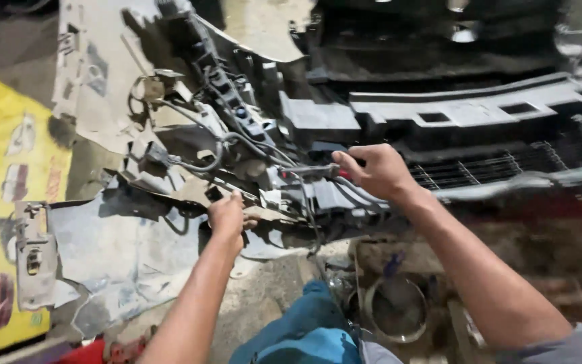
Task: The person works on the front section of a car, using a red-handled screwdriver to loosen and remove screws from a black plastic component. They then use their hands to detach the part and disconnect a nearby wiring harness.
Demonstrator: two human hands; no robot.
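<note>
Both hands work at the detached bumper (122,236) on the floor; the left hand (227,217) pinches its torn inner edge; the right hand (375,170) grips a red-handled screwdriver (311,172) on the wiring bracket (304,195); the wiring harness (230,145) looks still attached, so much remains.

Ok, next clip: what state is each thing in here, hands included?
Left hand: closed on the edge of a bumper panel.
Right hand: gripping a red-handled tool, shaft pointing left into the wiring.
Wiring harness: exposed, looped loose over the panel.
Bumper panel: off the car, lying inner side up, dusty.
Grille: dirty, lying beside it.
Metal bowl: upright on the ground, grimy inside.
</note>
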